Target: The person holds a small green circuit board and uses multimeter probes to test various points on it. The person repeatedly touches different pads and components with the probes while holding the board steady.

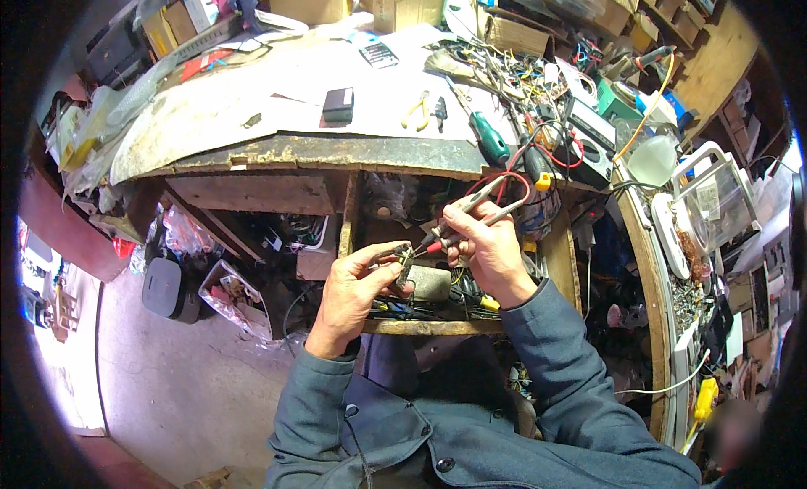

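Observation:
My left hand [349,296] pinches a small circuit board [405,269] over an open wooden drawer [437,327]. Two multimeter probes [486,191] are held together in my right hand [494,253], spread between the fingers somewhat like chopsticks. Their tips point at the board; whether both touch it I cannot tell. Red and dark leads loop from the probes up toward the bench. Below the hands lie a greyish cylindrical piece [430,284] and several wires in the drawer.
On the bench sit a black box [339,106], yellow-handled pliers [416,112] and a green-handled screwdriver [489,137]. Tangled wires [504,68] pile up at the back right. A dark bin [164,285] and a box of scraps [239,300] stand on the floor at left.

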Demonstrator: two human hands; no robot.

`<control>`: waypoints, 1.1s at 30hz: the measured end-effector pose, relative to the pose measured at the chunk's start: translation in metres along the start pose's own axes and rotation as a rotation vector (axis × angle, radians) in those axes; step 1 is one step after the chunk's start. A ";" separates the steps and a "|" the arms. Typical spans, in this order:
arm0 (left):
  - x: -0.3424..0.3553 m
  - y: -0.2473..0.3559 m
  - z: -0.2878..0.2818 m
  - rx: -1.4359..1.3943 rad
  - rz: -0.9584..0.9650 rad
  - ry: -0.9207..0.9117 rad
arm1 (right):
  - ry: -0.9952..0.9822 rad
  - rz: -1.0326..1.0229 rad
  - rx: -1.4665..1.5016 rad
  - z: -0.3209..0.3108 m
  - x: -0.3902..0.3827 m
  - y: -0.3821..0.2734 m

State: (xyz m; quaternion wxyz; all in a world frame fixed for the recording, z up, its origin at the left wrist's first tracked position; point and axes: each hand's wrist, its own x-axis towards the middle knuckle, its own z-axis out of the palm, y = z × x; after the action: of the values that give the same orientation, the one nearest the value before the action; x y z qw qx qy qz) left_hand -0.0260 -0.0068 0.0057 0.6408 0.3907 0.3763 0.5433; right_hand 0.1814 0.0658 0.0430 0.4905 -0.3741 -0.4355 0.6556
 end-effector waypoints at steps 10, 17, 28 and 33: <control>0.000 0.000 -0.002 -0.067 -0.035 -0.054 | -0.008 0.012 -0.019 0.000 0.000 -0.001; 0.001 -0.002 -0.004 -0.065 -0.057 -0.052 | -0.019 -0.006 0.003 0.001 -0.001 -0.002; 0.003 -0.003 -0.003 -0.086 0.004 -0.038 | -0.007 -0.038 0.036 0.001 -0.002 -0.001; 0.003 -0.006 -0.005 -0.163 0.109 0.090 | 0.007 -0.032 0.051 0.002 -0.002 -0.004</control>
State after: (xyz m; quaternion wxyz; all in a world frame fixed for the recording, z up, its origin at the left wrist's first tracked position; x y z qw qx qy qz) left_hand -0.0278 -0.0039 -0.0025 0.6222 0.3323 0.3375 0.6233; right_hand 0.1820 0.0639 0.0477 0.5119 -0.3566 -0.4231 0.6571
